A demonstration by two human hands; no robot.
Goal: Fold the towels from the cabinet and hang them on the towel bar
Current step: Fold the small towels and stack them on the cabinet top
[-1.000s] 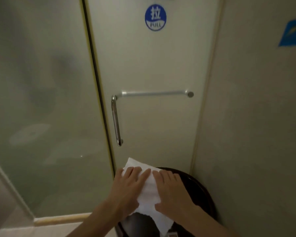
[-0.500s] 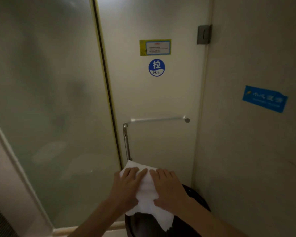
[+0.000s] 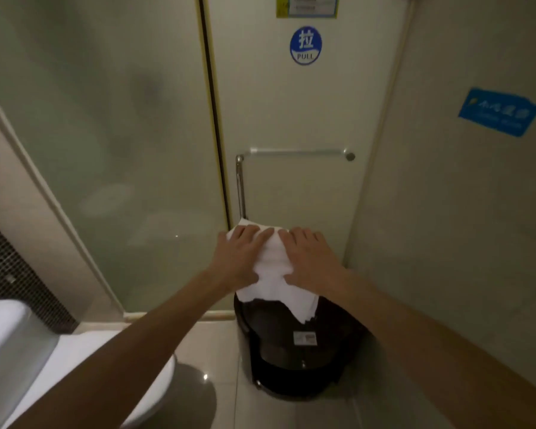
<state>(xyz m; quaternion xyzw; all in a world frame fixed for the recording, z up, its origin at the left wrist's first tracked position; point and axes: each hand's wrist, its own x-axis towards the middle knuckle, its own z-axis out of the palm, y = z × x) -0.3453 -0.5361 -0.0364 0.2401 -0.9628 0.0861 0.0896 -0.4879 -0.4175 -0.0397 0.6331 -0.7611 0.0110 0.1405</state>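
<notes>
A person's two bare hands press a white towel (image 3: 274, 267) flat in front of a frosted glass door (image 3: 291, 113) in a dim bathroom, seen from a head-worn camera looking down along both forearms. The left hand (image 3: 240, 260) lies palm-down on the towel's left part, its fingers (image 3: 251, 235) spread and extended toward the door; the right hand (image 3: 310, 258) lies palm-down on the right part, its fingers (image 3: 304, 236) likewise extended, the two hands just beside each other with a strip of cloth showing between them. Neither hand is closed around the fabric; both rest flat upon it. The towel's upper edge reaches the foot of the door handle's vertical section, and its lower end hangs in a ragged point over the lid of a dark bin (image 3: 294, 345) standing on the tiled floor (image 3: 217, 339) against the door. What supports the towel beneath the hands cannot be told; it may be draped over the bin's top. Above the hands, the chrome towel bar (image 3: 294, 152) runs level across the door and bears nothing. A round blue sticker (image 3: 305, 44) reading "PULL" sits higher on the door, with a yellow-edged notice (image 3: 307, 6) at the frame's top. A blue label (image 3: 498, 112) is fixed to the wall on the right. A white toilet (image 3: 22, 345) fills the lower left corner.
</notes>
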